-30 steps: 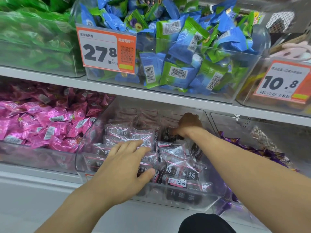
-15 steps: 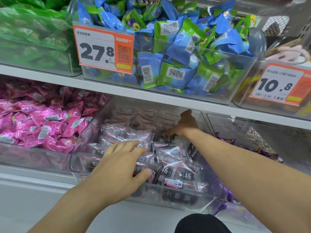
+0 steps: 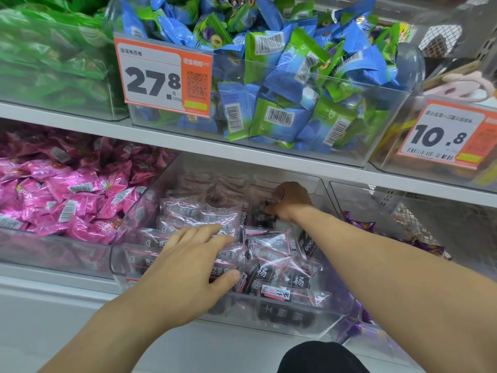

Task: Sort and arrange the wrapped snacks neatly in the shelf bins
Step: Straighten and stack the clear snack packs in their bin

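A clear plastic bin [image 3: 295,323] on the lower shelf holds several dark wrapped snacks [image 3: 279,261] with pink-edged clear wrappers. My left hand [image 3: 188,267] lies flat with straight fingers on the snacks at the bin's front left. My right hand [image 3: 289,201] reaches to the back of the bin, its fingers curled round a dark wrapped snack [image 3: 262,211] that stands on edge there. The snacks along the back left lie in neat rows; those at the front right are jumbled.
A bin of pink snacks [image 3: 59,195] sits to the left, a bin with purple snacks [image 3: 419,243] to the right. The upper shelf [image 3: 188,142] overhangs closely, carrying bins of green snacks [image 3: 53,60] and blue-green snacks [image 3: 295,76], with price tags 27.8 [image 3: 161,76] and 10.8 [image 3: 446,135].
My right hand has shifted slightly at the back of the bin, now closed round a dark snack. My left hand has stayed flat on the front snacks.
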